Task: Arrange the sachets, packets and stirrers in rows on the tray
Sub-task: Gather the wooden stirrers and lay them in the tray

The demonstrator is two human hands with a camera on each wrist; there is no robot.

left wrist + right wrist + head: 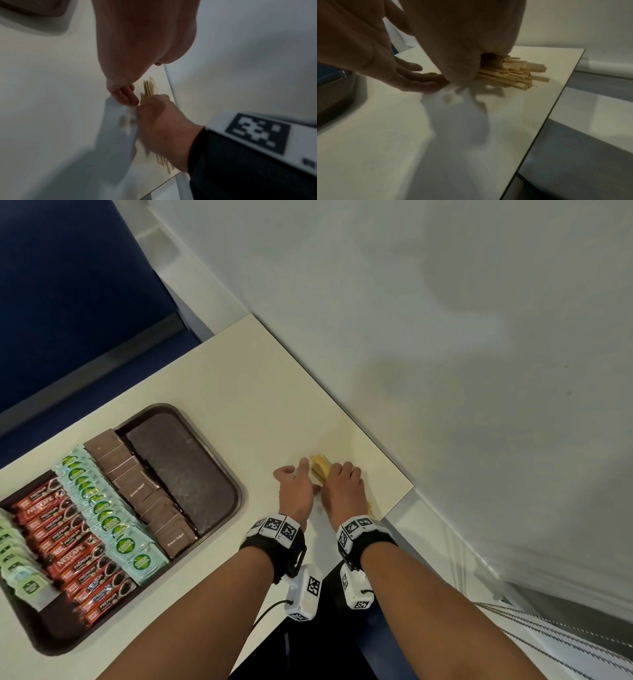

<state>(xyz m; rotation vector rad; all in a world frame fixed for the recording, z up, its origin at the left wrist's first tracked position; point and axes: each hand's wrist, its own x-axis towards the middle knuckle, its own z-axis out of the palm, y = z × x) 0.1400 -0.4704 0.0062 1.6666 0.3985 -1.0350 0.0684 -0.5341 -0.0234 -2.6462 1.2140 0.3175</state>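
Our right hand (343, 491) grips a bundle of wooden stirrers (513, 71) on the table (239, 392); our left hand (296, 491), fingers straight, presses alongside, well apart from the tray (224, 453)

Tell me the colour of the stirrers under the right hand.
Pale yellow-tan, like light wood. The stirrers show best in the right wrist view, under the right hand.

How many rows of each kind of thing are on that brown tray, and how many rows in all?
Pale green sachets: 1 row
Red Nescafe packets: 1 row
Mint Coco sachets: 1 row
Brown sugar sachets: 1 row
Wooden stirrers: 0 rows, bundled on the table
Total: 4 rows on the tray
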